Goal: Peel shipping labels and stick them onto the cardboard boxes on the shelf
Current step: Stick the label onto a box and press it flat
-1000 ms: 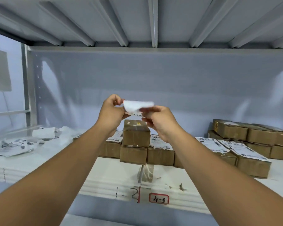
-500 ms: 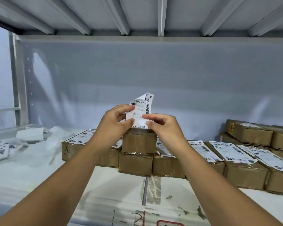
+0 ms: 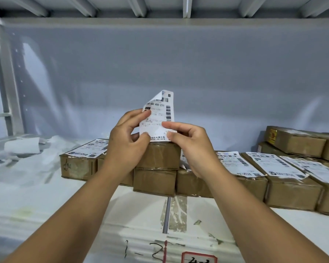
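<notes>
A white shipping label (image 3: 160,114) with barcodes stands upright between both my hands, its top left corner curled forward. My left hand (image 3: 126,139) pinches its left edge and my right hand (image 3: 188,144) pinches its lower right edge. The label's bottom edge sits just above a small cardboard box (image 3: 160,155) with a bare top, stacked on another box (image 3: 154,180). Left of the stack, a box (image 3: 78,164) carries a label on top. To the right, several boxes (image 3: 285,188) in a row also carry labels.
Loose label sheets and backing paper (image 3: 21,149) lie on the white shelf (image 3: 46,196) at the far left. Unlabelled boxes (image 3: 296,142) are stacked at the back right. A shelf post (image 3: 6,82) stands at the left, and the upper shelf's underside hangs close overhead.
The label was held flat and high between my hands; it now stands upright, printed side toward me, lowered to the top of the stacked box. The view has moved closer to the shelf.
</notes>
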